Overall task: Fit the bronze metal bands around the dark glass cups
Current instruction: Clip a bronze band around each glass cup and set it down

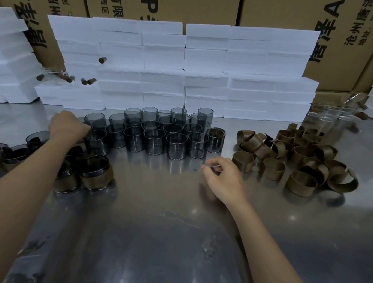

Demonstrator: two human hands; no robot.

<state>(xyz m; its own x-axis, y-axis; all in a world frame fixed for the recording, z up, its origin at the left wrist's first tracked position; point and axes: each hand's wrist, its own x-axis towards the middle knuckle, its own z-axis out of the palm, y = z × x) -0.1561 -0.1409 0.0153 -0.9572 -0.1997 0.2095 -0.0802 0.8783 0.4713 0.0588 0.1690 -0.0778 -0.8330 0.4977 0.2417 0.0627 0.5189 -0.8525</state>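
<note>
At the middle of the steel table (151, 239), bare cups: a block of dark glass cups (159, 137) stands upright in rows, rims up, with no bands on them; this block is the landmark for every place below.
Bands: right of the cup block, well apart from it, bronze metal bands (300, 159) lie in a loose heap, some on edge, some tipped, likely dumped there for quick picking.
Finished cups: left and in front of the block, banded cups (96, 173) crowd together, apparently parked out of the way.
Left hand: the left hand (67, 125) reaches to the block's left end, fingers curled down among the cups there; whether it grips one cannot be told, as the fingertips are hidden.
Right hand: the right hand (223, 177) hovers in front of the block's right end, between cups and bands, loosely curled, holding nothing visible.
Open room: in front of the block the steel lies bare toward the person.
Back edge: behind the block, white foam blocks (182, 69) stack like a wall against cardboard cartons (192, 3).
</note>
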